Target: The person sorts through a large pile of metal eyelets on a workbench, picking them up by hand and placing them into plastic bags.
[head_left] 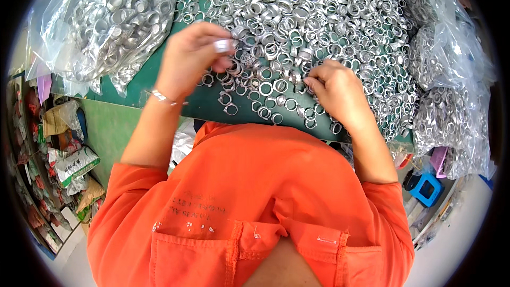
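Many small silver-grey metal rings [297, 13] lie in a broad heap across the green tabletop [204, 105]. Above the heap's left part, my left hand [188, 58] is closed, pinching a bright silvery metal ring [223, 46] at its fingertips; the fingers are slightly blurred. My right hand [340, 93] rests low at the heap's front, with thumb and fingers drawn together among the rings. Whatever sits between those fingertips is too small to make out. Some looser rings [228, 103] are scattered between the two hands, near the table's front edge.
A clear plastic bag full of larger rings [119, 21] stands at the left. More filled clear bags [443, 117] line the right side. A blue device [426, 188] is below the table at right. Packages and bags [74, 165] crowd a rack at lower left.
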A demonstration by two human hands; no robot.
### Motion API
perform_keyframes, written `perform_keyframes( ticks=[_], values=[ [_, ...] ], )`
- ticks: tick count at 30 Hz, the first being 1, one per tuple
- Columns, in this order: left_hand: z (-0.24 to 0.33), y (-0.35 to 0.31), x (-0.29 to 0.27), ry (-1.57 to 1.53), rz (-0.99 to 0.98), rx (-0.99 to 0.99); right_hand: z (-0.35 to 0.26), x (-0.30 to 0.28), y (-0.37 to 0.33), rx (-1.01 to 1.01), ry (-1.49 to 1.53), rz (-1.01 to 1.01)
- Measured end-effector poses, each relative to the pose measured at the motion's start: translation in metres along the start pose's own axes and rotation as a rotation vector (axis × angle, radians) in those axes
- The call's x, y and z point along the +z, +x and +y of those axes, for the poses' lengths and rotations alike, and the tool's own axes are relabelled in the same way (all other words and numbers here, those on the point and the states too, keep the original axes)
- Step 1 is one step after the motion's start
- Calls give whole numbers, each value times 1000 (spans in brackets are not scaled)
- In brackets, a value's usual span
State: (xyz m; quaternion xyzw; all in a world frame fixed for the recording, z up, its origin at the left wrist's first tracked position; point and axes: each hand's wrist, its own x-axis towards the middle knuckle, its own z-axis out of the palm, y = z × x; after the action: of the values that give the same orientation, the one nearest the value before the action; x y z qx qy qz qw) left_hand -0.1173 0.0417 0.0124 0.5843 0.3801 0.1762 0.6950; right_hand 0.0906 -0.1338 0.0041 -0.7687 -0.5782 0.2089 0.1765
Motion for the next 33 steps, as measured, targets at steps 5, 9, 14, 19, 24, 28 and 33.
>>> perform_keyframes(
  ticks=[5,9,14,19,24,28,33],
  values=[
    [-23,-36,-90,683,318,-66,-9,-1,7,24,-214,-86],
    [-44,-54,-104,784,436,-79,4,-8,13,93,25,-182],
    [-38,-46,-58,718,405,357,8,-23,9,169,544,-144],
    [-22,-39,38,95,-235,313,-38,2,6,164,965,-238],
    [-23,-34,30,-118,-207,-7,-38,10,8,210,1156,-283],
    [-29,-41,19,-179,-113,70,-48,24,12,78,960,-243],
    [-39,-58,-61,366,534,321,-36,26,16,72,670,-27]
  ],
)
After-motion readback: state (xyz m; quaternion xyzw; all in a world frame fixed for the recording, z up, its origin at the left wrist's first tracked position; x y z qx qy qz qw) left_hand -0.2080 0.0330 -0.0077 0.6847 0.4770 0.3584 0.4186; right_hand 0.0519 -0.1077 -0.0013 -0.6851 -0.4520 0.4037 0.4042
